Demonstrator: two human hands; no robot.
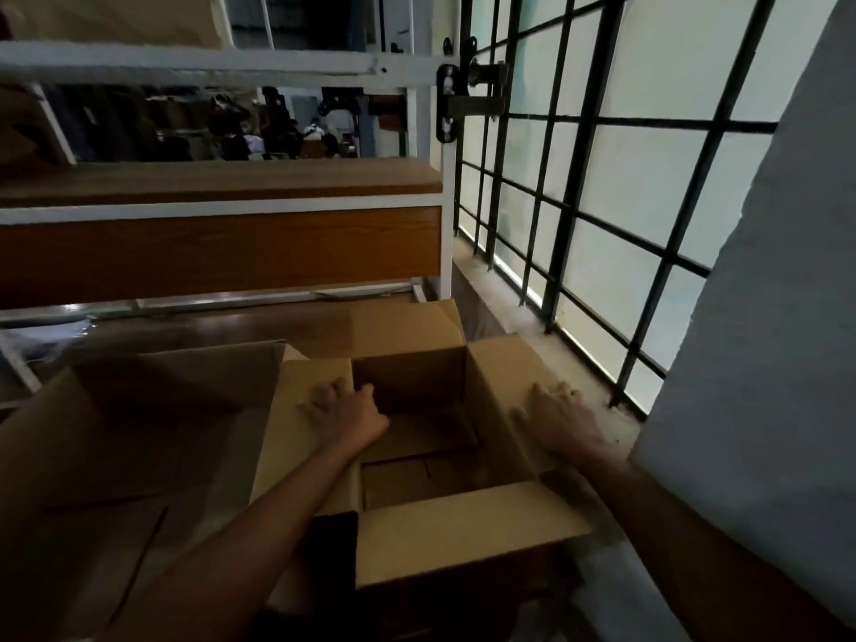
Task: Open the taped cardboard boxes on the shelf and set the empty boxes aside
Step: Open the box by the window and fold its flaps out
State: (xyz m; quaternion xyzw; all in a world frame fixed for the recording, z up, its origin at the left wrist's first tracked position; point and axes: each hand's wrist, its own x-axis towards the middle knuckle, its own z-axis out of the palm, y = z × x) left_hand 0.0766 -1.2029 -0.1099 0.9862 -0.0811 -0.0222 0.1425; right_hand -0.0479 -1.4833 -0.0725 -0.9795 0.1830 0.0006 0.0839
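While my left hand (343,412) and right hand (563,417) press box (463,530) flaps, fingers apart, uneven force may tip it off the shelf's (208,324) right edge.

box (463,539): matt cardboard | shelf (222,257): glossy wood, white metal frame

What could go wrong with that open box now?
1. The left hand and right hand rest flat on the side flaps of the box. A hard push might bend or tear them.
2. A bigger box sits close on the left, so lifting this one out could bump it.
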